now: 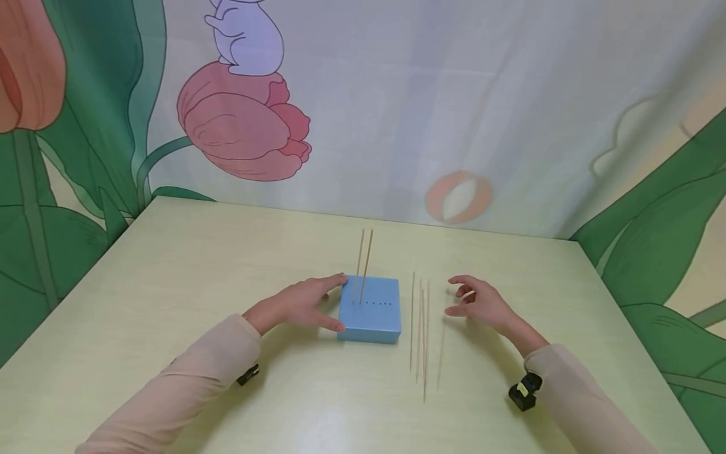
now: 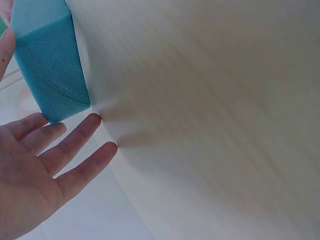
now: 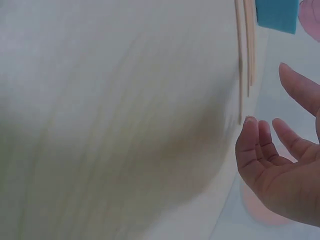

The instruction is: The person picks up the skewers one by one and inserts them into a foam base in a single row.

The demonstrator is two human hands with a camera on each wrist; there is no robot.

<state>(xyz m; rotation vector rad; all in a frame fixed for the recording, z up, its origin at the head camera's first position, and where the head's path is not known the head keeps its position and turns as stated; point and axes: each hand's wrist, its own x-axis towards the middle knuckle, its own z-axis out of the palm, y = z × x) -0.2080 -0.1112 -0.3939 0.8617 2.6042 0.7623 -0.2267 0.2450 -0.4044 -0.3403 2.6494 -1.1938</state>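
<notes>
A light blue foam block [image 1: 370, 323] lies on the table with a row of small holes across its top. Two thin wooden sticks [image 1: 367, 261] stand upright in the left end of that row. My left hand [image 1: 303, 302] is at the block's left side, thumb at the front corner and index fingertip at the back corner, its fingers fairly straight in the left wrist view. To the right of the block, several loose sticks [image 1: 425, 353] lie roughly side by side. My right hand [image 1: 479, 306] hovers by the rightmost stick [image 1: 441, 359], fingers loosely bent with nothing between them.
The pale wooden table [image 1: 227, 252] ends at a printed curtain [image 1: 368, 126] along the back. A dark wrist device [image 1: 524, 391] sits at the right sleeve, and another [image 1: 247, 374] shows under the left sleeve.
</notes>
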